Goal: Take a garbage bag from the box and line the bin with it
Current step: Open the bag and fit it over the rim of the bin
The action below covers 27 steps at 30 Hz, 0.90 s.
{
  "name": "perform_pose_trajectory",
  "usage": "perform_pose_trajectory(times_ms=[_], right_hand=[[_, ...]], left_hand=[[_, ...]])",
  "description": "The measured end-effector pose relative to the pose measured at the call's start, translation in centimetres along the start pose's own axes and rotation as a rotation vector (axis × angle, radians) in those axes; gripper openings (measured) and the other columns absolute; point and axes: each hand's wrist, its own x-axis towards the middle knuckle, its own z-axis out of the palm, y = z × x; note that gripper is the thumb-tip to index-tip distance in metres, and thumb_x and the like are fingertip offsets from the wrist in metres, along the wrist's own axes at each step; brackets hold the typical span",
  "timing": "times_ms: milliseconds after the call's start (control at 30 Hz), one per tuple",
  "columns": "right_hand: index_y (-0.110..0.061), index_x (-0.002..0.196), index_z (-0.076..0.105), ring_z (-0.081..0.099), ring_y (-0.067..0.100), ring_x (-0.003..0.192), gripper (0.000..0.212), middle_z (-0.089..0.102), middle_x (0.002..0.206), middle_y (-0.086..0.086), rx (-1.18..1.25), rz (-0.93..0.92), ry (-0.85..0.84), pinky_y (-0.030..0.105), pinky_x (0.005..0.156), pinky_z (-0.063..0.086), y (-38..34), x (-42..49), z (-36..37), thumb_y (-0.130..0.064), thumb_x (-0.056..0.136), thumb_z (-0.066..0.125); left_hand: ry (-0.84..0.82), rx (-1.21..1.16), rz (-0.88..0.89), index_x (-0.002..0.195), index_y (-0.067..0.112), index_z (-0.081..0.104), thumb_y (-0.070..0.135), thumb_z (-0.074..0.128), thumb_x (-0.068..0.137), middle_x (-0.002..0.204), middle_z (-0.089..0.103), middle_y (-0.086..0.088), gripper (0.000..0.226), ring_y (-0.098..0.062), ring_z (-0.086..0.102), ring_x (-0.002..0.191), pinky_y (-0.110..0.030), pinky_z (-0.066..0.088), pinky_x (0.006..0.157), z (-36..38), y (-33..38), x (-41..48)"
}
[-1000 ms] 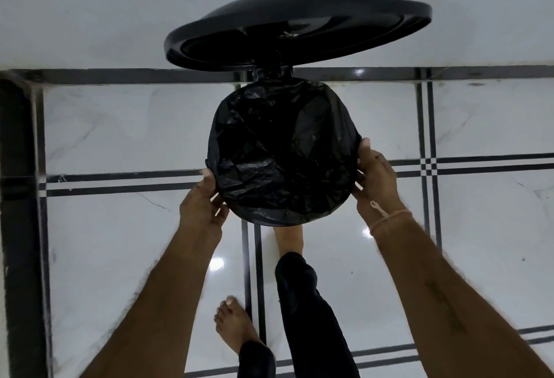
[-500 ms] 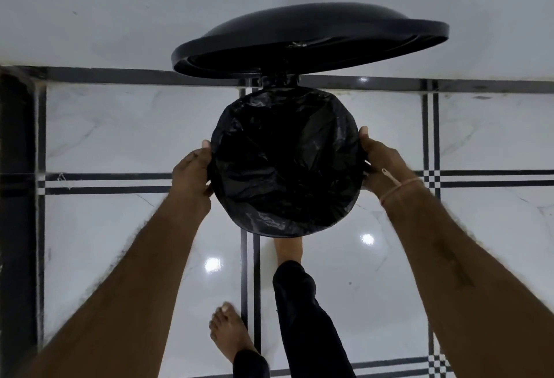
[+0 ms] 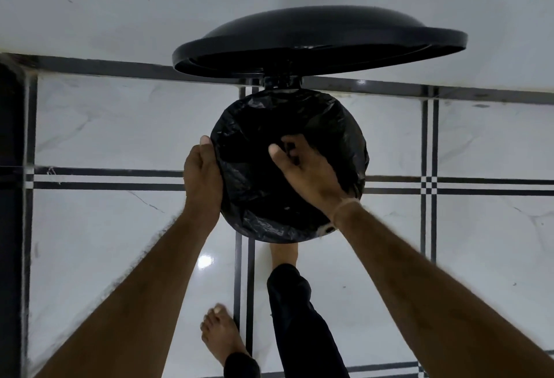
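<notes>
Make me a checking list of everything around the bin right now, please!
Surface: glossy white tiled floor with dark stripe lines; looks clean.
Job's things: bin with its lid up; black garbage bag covers the opening and wraps over the rim. The box is not in view.
Clutter: nothing seen.
Grippers: left hand pressed against the bin's left side; right hand reaching over the opening, fingers down in the bag.
Cables: nothing seen.
Surroundings: pale wall behind the bin; one bare foot on the floor, the other foot at the bin's base, probably on a pedal, though none can be seen.
</notes>
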Motion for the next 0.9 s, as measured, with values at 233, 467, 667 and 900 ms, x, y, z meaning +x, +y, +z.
perform_pose_trajectory(times_ms=[233,467,667,900], right_hand=[[-0.007,0.16,0.036,0.032,0.034,0.154,0.081,0.034,0.167,0.016,0.048,0.406,-0.154,0.037,0.126,0.021,1.2,8.9,1.3,-0.065,0.103,0.035],[-0.029,0.119,0.07,0.066,0.014,0.111,0.032,0.069,0.121,-0.003,0.25,-0.028,0.083,0.036,0.101,0.052,-3.4,-3.6,-0.2,-0.051,0.101,0.055],[-0.03,0.147,0.056,0.048,0.027,0.144,0.07,0.055,0.154,0.0,0.286,0.204,-0.374,0.047,0.12,0.037,-5.3,0.3,4.1,-0.073,0.095,0.038],[-0.027,0.134,0.065,0.06,0.025,0.128,0.046,0.067,0.137,0.005,0.14,0.124,-0.078,0.036,0.112,0.044,-3.1,0.0,3.1,-0.055,0.103,0.047]], left_hand=[[0.008,0.07,0.13,0.072,0.02,0.032,0.053,0.03,0.106,0.072,0.035,0.005,0.047,-0.015,0.035,0.071,-0.032,0.034,0.064,0.4,-1.3,0.6],[-0.035,0.062,0.127,0.079,0.012,0.043,0.064,0.032,0.101,0.077,0.044,-0.003,0.058,-0.019,0.044,0.074,-0.039,0.042,0.068,0.0,-1.6,0.9],[-0.04,0.035,0.072,0.088,-0.001,0.047,0.066,0.034,0.098,0.08,0.049,-0.007,0.069,-0.02,0.049,0.076,-0.042,0.045,0.071,-0.1,-1.8,1.2],[-0.032,0.061,0.045,0.092,-0.002,0.049,0.07,0.032,0.095,0.082,0.052,-0.008,0.075,-0.02,0.051,0.079,-0.042,0.048,0.074,-0.2,-1.6,1.3]])
